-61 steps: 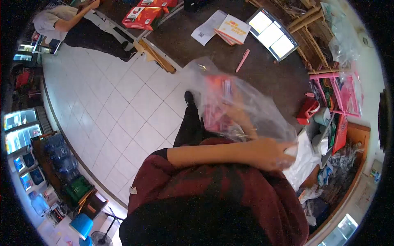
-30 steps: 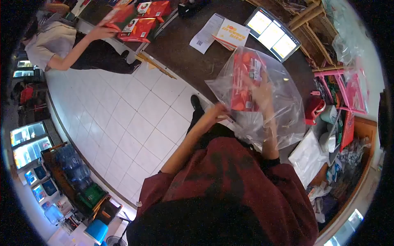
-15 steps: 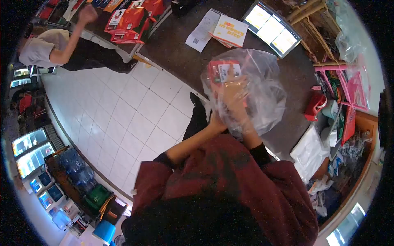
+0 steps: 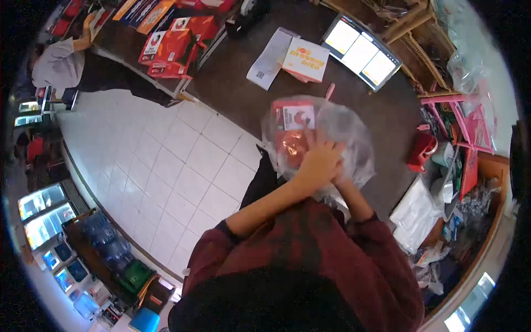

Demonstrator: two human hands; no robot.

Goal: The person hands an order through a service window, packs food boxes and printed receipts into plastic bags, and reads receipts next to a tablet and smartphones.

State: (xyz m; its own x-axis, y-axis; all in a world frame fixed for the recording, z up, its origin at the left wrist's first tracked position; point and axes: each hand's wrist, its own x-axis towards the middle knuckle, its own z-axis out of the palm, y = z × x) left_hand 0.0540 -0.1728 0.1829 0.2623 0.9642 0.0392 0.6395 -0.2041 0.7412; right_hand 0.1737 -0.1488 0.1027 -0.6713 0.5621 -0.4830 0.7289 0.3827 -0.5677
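A clear plastic bag [image 4: 354,130] lies on the dark counter in front of me, around a red box [image 4: 283,105] with a white printed label. Something orange and shiny [image 4: 292,145] shows through the film below the label. My left hand [image 4: 319,162] is closed on the plastic at the near side of the bag, some fingers pointing toward the box. Tucked against it is my right hand [image 4: 340,176], mostly covered by the left, so its fingers are hidden.
On the counter [image 4: 232,72] are printed sheets [image 4: 269,61], a white-and-orange card stack [image 4: 305,58] and a lit screen [image 4: 362,50]. A red tape dispenser [image 4: 423,150] and white plastic bags [image 4: 415,213] are at right. Red boxes [image 4: 168,47] and another person [image 4: 61,63] are at left.
My right hand has drawn back from over the box toward me. My left hand has come forward across it onto the bag. The other person's arm has lowered toward the shelf.
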